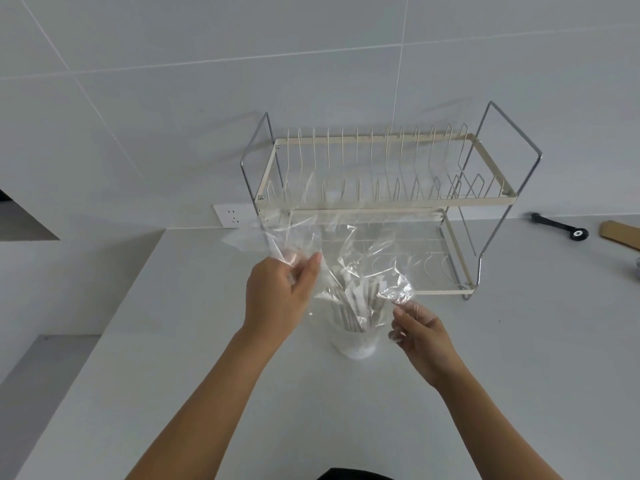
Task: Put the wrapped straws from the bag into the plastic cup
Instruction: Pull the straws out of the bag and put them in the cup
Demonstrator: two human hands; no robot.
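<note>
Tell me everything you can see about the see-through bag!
The bag is thin, clear, crinkly plastic with shiny folds. It is held up over the cup, draped around the straws that stand in it. The left hand pinches one side, the right hand pinches the other, stretching it apart. Its upper part flops up in front of the rack. Whether any straws are left inside it, I cannot tell.

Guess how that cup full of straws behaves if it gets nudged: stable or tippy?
Probably tippy: the cup looks thin and light, and the straws stand well above its rim. It may slide on the smooth counter. The bag, held by both hands, drapes over the straws and could drag it.
</note>
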